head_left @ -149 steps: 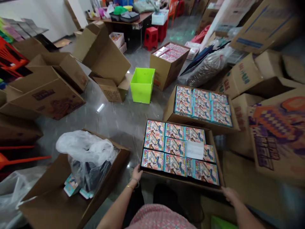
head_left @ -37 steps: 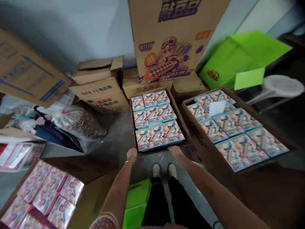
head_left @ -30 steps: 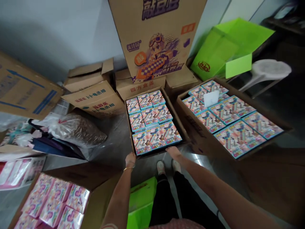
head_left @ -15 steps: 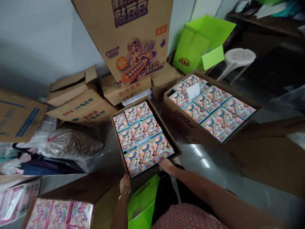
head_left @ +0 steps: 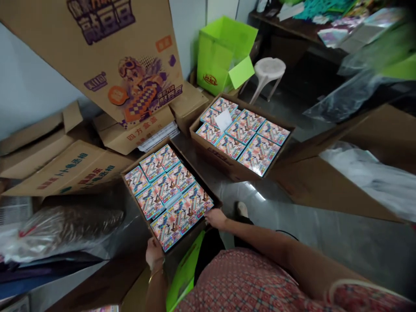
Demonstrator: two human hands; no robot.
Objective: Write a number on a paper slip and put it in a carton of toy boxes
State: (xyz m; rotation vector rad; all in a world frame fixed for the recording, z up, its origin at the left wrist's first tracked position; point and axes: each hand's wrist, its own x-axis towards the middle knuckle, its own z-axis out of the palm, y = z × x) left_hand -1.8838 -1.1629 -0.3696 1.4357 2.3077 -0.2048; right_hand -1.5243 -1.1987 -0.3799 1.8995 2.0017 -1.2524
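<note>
An open-topped cardboard carton stands on the floor in front of me. Several small printed toy boxes fill it in rows. At the carton's near left corner, my left hand is closed around the edge, a bracelet on its wrist. My right hand grips the near right part of the rim, its fingertips partly hidden by the wall. Beyond it to the right is a second carton of the same toy boxes, with a white paper slip on top.
A tall printed carton rises at the back. Opened cartons and a clear bag of brown material lie left. A bright green box and a white stool stand behind. Another open carton is at right.
My view has swung right, so the scene sits further left and more of the right-hand carton and table shows. Both hands keep hold of the same carton.
</note>
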